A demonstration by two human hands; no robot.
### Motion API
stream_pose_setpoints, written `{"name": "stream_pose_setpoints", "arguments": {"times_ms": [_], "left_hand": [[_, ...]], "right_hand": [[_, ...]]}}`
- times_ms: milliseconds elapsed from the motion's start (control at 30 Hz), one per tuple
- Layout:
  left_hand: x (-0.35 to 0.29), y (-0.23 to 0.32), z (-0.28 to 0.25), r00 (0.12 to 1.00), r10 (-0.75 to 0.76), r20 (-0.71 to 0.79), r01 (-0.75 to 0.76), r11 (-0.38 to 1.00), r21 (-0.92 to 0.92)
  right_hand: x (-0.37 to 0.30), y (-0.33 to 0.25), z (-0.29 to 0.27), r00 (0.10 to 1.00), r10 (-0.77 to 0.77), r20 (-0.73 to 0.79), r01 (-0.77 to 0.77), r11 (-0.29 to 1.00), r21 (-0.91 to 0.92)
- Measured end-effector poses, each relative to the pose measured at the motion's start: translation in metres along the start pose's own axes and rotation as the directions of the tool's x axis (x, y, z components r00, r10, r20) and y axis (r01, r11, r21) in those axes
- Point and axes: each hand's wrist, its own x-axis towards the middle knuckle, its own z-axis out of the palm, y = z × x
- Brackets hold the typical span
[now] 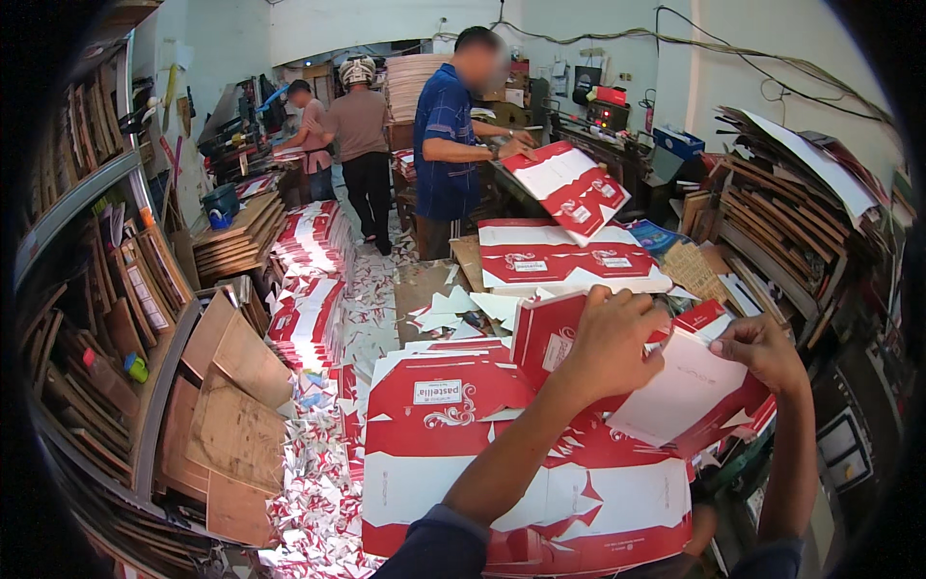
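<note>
Red-and-white printed cardboard sheets [675,391] stand tilted up between my two hands. My left hand [617,338] is closed over their upper edge, its fingers curled. At the right end my right hand [767,352] pinches the edge between thumb and fingers. Underneath lies a broad stack of matching cardboard sheets [424,482], with jagged die-cut edges and loose offcuts on top. My left forearm crosses above this stack. How many sheets I hold is hard to make out.
Beyond is another stack of printed sheets [502,262], where a person in blue [446,145] handles a printed sheet [569,183]. Paper scraps [318,502] cover the floor at left. Wooden boards [231,425] lean beside shelves. More boards [781,222] are piled at right. Two people stand farther back.
</note>
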Motion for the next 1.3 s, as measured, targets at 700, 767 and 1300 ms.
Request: {"name": "stream_pose_setpoints", "arguments": {"times_ms": [700,767,1300], "left_hand": [[0.001,-0.002,0.005,0.999,0.0,-0.034,0.001,1.0,0.014],[0.004,0.002,0.003,1.0,-0.025,0.005,0.025,0.999,0.027],[0.007,0.011,0.006,0.998,-0.042,0.054,0.036,0.995,0.093]], "right_hand": [[0.011,0.054,-0.019,0.796,-0.043,-0.603,0.332,0.865,0.377],[0.0,0.046,-0.022,0.74,-0.037,-0.672,0.374,0.853,0.365],[-0.077,0.047,0.058,0.685,-0.379,-0.622,0.365,0.918,-0.158]]}}
